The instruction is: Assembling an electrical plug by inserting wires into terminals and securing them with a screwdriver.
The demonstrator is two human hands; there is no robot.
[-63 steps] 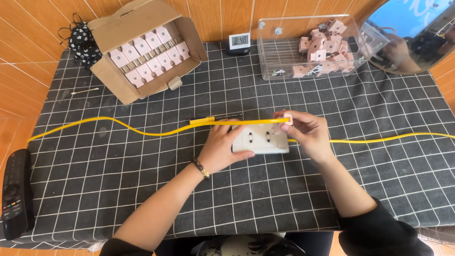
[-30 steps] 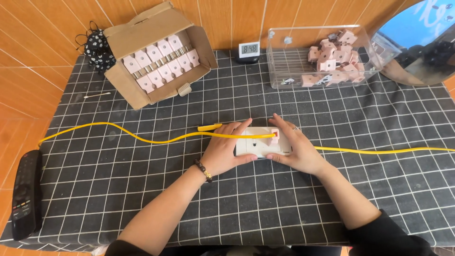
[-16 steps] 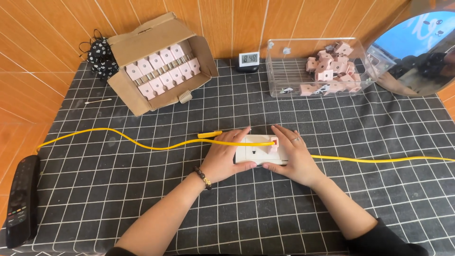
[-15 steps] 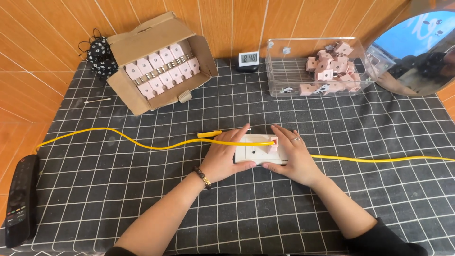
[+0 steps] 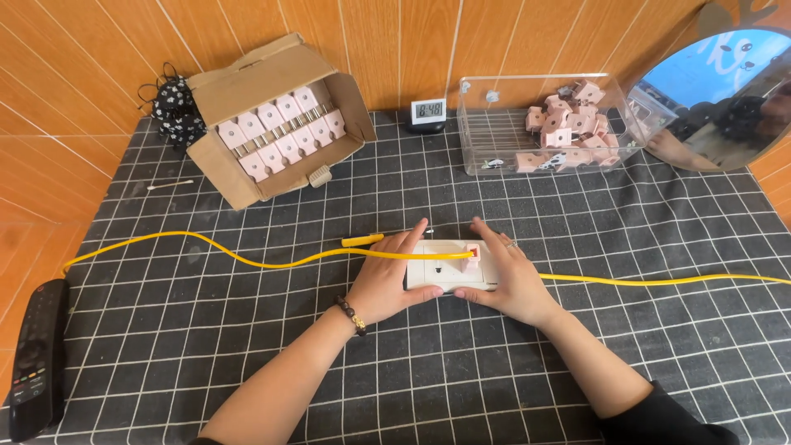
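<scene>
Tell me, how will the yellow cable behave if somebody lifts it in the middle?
The yellow cable will probably sag, since it lies in loose curves on the checked cloth. It looks thin, so likely light and unlikely to roll.
</scene>
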